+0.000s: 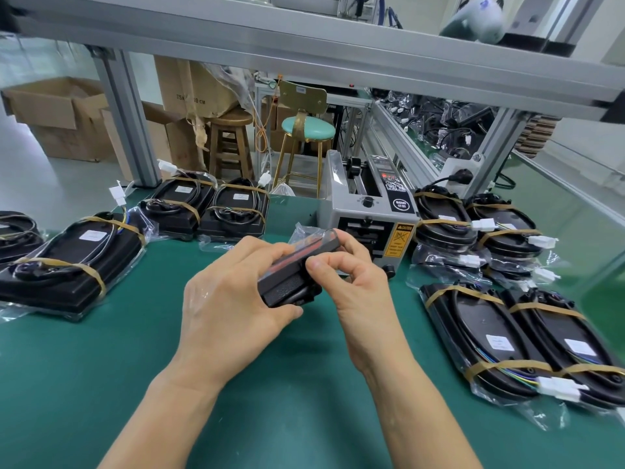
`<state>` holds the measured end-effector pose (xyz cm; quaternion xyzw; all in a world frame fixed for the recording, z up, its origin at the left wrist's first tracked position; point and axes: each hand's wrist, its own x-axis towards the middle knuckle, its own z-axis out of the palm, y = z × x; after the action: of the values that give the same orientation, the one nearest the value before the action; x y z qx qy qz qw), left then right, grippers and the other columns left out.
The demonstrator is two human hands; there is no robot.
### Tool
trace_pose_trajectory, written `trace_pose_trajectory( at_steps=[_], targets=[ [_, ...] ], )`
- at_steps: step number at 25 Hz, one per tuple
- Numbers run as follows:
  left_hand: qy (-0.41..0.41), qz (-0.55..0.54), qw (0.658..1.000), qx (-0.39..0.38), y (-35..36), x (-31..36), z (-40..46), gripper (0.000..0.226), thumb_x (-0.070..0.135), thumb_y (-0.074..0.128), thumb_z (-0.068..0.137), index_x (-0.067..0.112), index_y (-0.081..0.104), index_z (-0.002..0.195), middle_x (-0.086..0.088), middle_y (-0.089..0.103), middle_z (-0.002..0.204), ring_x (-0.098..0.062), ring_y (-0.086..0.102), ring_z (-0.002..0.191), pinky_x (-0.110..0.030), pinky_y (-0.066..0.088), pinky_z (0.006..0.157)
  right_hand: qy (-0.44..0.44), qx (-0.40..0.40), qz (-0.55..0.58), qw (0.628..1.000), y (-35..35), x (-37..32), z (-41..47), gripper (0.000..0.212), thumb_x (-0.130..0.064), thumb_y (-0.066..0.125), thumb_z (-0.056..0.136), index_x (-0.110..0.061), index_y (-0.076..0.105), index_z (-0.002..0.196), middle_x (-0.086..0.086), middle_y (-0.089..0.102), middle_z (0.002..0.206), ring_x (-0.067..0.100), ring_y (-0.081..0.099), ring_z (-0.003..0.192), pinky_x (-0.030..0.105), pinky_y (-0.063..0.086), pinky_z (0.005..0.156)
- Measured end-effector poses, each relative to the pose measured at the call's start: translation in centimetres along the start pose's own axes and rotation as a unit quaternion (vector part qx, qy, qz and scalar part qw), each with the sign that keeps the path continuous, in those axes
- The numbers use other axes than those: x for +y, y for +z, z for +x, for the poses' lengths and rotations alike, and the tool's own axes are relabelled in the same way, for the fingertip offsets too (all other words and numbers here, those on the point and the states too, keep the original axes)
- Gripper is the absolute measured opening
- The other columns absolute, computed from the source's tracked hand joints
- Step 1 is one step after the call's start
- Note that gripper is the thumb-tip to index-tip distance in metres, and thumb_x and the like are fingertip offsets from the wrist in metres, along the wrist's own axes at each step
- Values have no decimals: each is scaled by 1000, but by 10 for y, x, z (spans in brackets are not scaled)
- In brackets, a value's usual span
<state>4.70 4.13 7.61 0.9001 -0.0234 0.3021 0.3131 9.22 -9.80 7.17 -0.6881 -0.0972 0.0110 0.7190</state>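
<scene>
Hands [291,296] grip a textured black rectangular block [287,286] in clear film.

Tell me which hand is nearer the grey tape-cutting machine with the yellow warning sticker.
Right. The right hand is just in front of the grey tape-cutting machine; the left hand is farther left.

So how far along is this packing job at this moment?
Done, it seems: bagged, banded black units lie on the green mat, a left group and a right group. In hand: the left hand grips a small black part inside a clear bag; the right hand pinches that bag. Left, probably: closing it, perhaps with the tape dispenser behind.
</scene>
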Motion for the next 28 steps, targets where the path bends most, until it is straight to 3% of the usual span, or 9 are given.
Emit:
trace_pose_trajectory(
  at_steps=[4,9,15,17,18,21,24,26,28],
  targets=[
    [-5,-2,1000,-2,0,0,0,63,38,77,46,38,64,107,21,59,96,0,53,84,-7,35,71,-6,17,-7,1000,2,-1,0,22,-13,71,83,-23,72,63,-18,48,134,-11,48,118,24,36,104],
    [0,0,1000,8,0,1,0,61,38,76,45,35,65,105,19,60,94,-2,53,82,-17,39,68,-20,40,-36,998,5,-1,-1,22,-14,71,82,-23,71,62,-17,50,132,-14,48,115,23,36,105],
    [8,6,1000,8,1,2,0,60,37,75,45,35,65,104,20,59,94,-1,51,81,-14,36,66,-40,74,-71,994,8,3,-2,16,-15,70,78,-22,68,65,-14,55,127,-22,46,110,21,39,97],
    [9,6,1000,9,1,3,-1,61,37,76,45,36,65,105,20,59,94,-1,51,81,-15,37,66,-35,84,-45,995,8,4,0,14,-9,70,79,-23,66,82,-9,60,119,-6,55,110,22,43,93],
    [8,6,1000,11,1,2,-1,61,37,76,45,36,65,105,20,59,94,-1,52,81,-16,37,66,-25,84,-10,996,8,6,1,24,-4,67,80,-24,62,92,-6,62,113,0,58,105,20,46,88],
    [5,1,1000,19,2,2,-1,61,38,75,44,36,65,105,20,59,95,-2,53,82,-20,40,68,22,75,121,990,7,6,4,35,8,57,86,-23,56,102,-5,63,103,-5,61,88,12,49,76],
    [5,0,1000,25,2,2,-2,61,38,75,45,36,65,105,20,59,95,-2,54,81,-24,43,70,24,61,129,989,14,6,2,35,3,65,84,-24,56,105,-2,63,106,-11,60,77,7,47,67],
    [-6,-4,999,34,2,2,-2,58,37,75,46,33,67,103,18,61,94,-5,57,79,-30,48,70,8,57,138,989,22,10,-1,40,3,69,82,-25,55,107,0,62,110,-10,61,83,10,48,70],
    [-20,-11,999,46,1,2,-2,55,36,76,48,32,69,102,17,63,94,-9,59,79,-33,50,69,-9,47,145,988,27,15,-3,46,-1,74,78,-28,54,111,3,61,119,3,62,102,19,50,83]
  ],
)
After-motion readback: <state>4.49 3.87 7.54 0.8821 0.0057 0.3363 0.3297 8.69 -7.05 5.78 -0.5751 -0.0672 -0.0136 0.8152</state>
